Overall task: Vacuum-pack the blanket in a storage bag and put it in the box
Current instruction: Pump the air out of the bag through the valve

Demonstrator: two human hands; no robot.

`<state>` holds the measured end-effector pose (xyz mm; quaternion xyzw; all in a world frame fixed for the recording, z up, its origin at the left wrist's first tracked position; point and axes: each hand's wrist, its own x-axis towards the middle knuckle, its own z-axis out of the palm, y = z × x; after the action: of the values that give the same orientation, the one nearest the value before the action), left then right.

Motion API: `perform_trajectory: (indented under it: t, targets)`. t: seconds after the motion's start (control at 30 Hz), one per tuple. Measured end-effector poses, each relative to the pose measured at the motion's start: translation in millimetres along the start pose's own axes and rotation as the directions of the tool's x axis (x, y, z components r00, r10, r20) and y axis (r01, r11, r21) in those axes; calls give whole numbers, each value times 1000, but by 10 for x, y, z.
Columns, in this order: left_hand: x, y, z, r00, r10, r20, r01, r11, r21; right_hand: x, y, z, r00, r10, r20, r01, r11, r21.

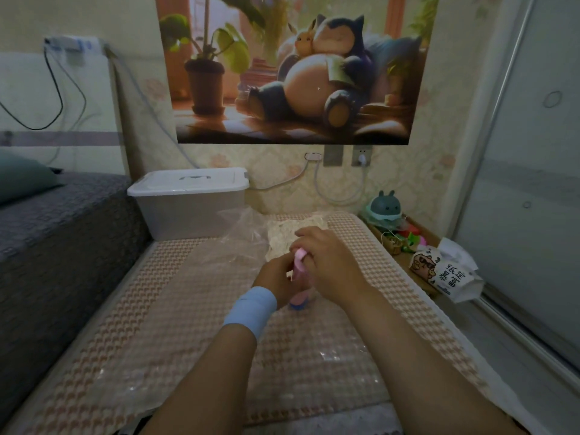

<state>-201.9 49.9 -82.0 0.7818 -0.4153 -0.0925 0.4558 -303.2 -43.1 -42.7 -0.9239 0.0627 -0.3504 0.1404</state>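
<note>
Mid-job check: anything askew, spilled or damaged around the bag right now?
Nothing looks spilled or damaged. The clear storage bag lies rumpled, its far end puffed up beside the box, whose lid is on. The left hand and right hand grip a pink object over the bag.

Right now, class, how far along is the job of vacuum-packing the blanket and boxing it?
Done: the white blanket sits inside the clear bag. In hand: the left hand and right hand both grip a pink tool, probably a pump, over the bag, which looks loose and not yet flattened. Left: sucking the air out, then moving the bag into the box, whose lid is on.
</note>
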Motion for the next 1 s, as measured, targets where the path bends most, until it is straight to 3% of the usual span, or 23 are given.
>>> perform_trajectory:
  t: [0.1,0.2,0.3,0.4,0.53,0.73,0.9,1.0]
  targets:
    - [25,54,-153,996,3,86,-13,993,121,-45,56,117,991,95,91,-98,995,31]
    - [24,124,-281,999,-34,-16,34,999,16,-66,53,148,986,130,103,-146,976,165]
    - [64,169,-323,994,12,-104,-21,996,-86,-47,55,250,971,233,48,-234,904,358]
    - [67,227,-320,1000,27,-8,-28,984,-175,-34,86,350,931,364,6,-321,814,484]
    - [88,166,-285,991,62,121,-37,980,-196,-120,174,436,910,415,17,-362,772,522]
    - [129,108,-267,981,125,148,-87,966,-242,-90,346,556,870,489,66,-428,681,594]
    - [196,104,-267,997,72,22,-68,989,-130,-85,475,604,875,477,83,-422,666,615]
    - [193,106,-239,997,24,-74,-27,999,-41,-82,535,612,881,436,186,-438,601,668]
